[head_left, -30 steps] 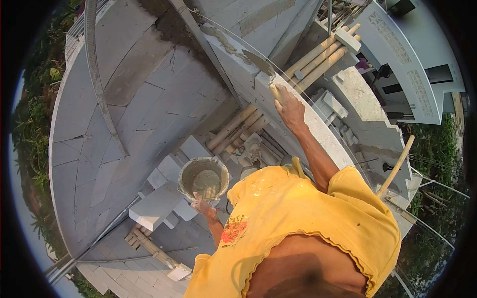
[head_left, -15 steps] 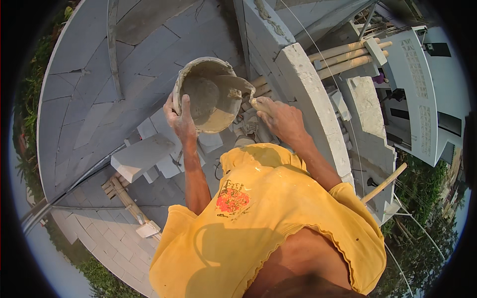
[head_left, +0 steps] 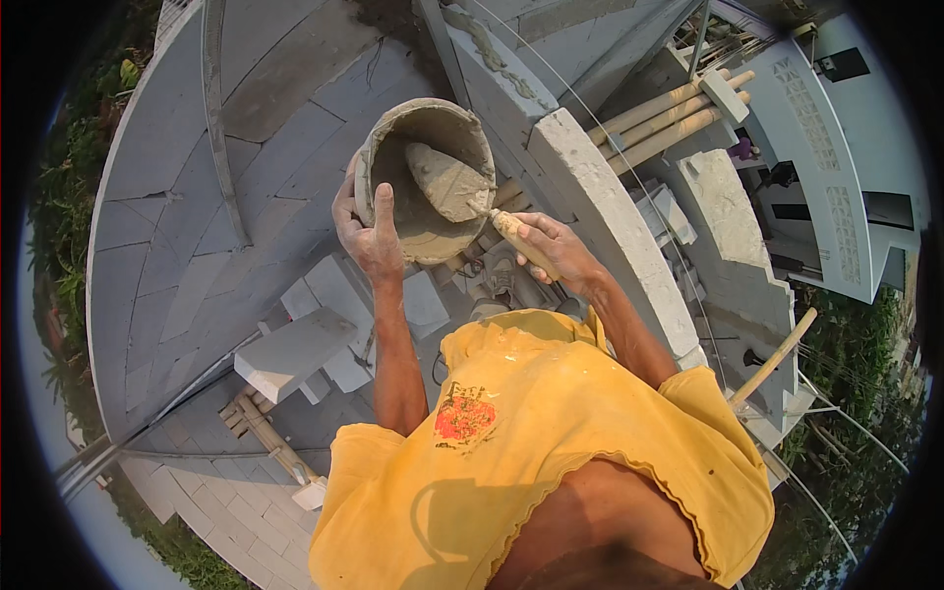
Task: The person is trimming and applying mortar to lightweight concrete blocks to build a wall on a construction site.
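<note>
My left hand (head_left: 372, 228) grips the left side of a mortar-crusted bucket (head_left: 477, 128), thumb over the near side of its rim. The bucket is tipped so that its inside shows, with wet grey mortar (head_left: 433, 246) along the lower wall. In my right hand (head_left: 562, 251) is a trowel (head_left: 513, 234), held by its wooden handle. Its blade lies inside the bucket mouth, the upper face coated with mortar. Fingers of my left hand behind the bucket are hidden.
A wall of pale blocks (head_left: 600, 216) runs along my right, with a mortar strip (head_left: 487, 49) on its farther top. A taut string (head_left: 629, 162) crosses above it. Loose blocks (head_left: 295, 354) lie lower left. Bamboo poles (head_left: 669, 113) jut out beyond the wall.
The trowel blade has turned from edge-on at the bucket's right side to flat, mortar-covered face up inside it. My right hand has moved slightly right and down. The bucket stays in my left hand.
</note>
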Demonstrator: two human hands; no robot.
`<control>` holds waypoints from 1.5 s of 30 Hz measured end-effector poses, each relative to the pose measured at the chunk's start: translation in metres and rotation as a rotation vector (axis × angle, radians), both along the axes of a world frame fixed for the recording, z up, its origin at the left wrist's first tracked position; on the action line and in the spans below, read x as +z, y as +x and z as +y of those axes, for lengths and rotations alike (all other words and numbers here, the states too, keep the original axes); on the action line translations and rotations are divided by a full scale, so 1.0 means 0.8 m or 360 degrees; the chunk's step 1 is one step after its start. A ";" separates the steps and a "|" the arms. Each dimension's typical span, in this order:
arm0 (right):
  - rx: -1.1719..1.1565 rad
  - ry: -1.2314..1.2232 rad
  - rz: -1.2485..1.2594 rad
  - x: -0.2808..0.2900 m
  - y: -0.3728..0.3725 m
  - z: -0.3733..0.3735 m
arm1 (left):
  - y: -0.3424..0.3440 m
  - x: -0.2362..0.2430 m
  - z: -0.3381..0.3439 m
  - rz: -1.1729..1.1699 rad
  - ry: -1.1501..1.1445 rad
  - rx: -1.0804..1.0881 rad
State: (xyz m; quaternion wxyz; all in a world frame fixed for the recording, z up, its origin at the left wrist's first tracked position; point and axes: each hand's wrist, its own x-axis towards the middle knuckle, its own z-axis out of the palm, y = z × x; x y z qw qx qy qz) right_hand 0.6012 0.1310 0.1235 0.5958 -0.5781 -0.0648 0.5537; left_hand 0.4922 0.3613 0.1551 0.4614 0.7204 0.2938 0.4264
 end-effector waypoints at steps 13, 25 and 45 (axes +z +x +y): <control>-0.0484 0.0051 -0.0011 0.036 0.029 -0.083 | 0.033 -0.078 -0.012 -0.0443 -0.1229 0.0303; -0.0295 -0.1045 -0.2060 -0.010 0.069 -0.062 | -0.028 -0.081 -0.018 -0.0253 -0.0979 0.0235; -0.0532 -0.1132 -0.2049 0.003 -0.031 -0.156 | -0.053 -0.067 -0.042 -0.0128 -0.0919 0.0153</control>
